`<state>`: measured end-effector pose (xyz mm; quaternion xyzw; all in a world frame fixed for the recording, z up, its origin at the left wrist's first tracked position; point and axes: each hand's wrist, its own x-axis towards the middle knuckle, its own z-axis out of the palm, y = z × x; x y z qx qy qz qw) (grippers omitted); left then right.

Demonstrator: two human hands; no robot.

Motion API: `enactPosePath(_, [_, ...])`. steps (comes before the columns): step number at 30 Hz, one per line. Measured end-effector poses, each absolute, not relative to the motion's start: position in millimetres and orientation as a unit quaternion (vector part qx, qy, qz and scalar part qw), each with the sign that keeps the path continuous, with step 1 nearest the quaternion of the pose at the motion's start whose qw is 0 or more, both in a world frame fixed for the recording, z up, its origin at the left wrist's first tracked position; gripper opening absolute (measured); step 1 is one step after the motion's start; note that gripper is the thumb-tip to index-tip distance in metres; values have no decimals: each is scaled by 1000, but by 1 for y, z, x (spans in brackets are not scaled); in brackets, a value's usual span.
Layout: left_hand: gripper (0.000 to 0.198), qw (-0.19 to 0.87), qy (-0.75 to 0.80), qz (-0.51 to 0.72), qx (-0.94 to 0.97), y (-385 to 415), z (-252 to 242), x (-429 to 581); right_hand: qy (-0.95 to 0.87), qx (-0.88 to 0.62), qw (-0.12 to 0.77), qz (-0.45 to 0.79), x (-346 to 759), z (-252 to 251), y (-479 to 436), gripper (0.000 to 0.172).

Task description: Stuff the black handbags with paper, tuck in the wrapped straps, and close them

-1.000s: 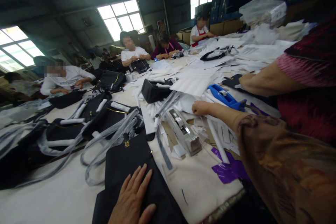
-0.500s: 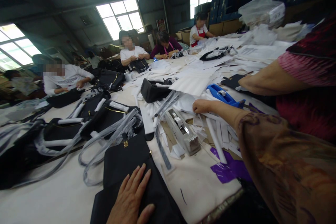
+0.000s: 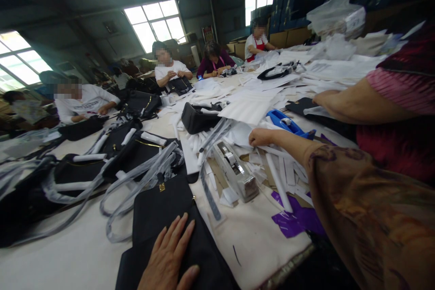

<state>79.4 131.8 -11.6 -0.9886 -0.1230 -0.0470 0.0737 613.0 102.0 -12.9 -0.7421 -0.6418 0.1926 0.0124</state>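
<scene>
Head view: left fingers (image 3: 185,237) still splayed on the black bag (image 3: 165,210), right fingers (image 3: 255,138) unmoved, hold unclear; neighbour's forearm (image 3: 351,100) has shifted.

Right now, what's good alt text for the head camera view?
The wearer's left hand lies flat on a black bag; the right hand is among white sheets near a tape dispenser. Co-workers surround the cluttered table.

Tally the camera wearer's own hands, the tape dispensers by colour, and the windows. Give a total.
Own hands (left hand on the black bag, right hand by the white sheets): 2
Grey tape dispenser: 1
Blue tape dispenser: 1
Windows: 3
Total: 7
</scene>
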Motion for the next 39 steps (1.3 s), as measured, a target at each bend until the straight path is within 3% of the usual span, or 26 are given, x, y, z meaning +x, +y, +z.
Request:
enactPosePath(14, [81, 74, -121, -46, -989, 130, -11, 80, -621, -754, 48, 211, 611, -8, 100, 22])
enactPosePath(27, [79, 86, -121, -43, -988, 131, -12, 78, -496, -817, 254, 150, 594, 27, 102, 25])
enactPosePath(33, [74, 32, -150, -17, -988, 130, -11, 74, -526, -800, 273, 91, 543, 68, 103, 20])
enactPosePath(39, [69, -102, -213, 33, -971, 121, 0, 74, -634, -736, 231, 58, 405, 112, 81, 15])
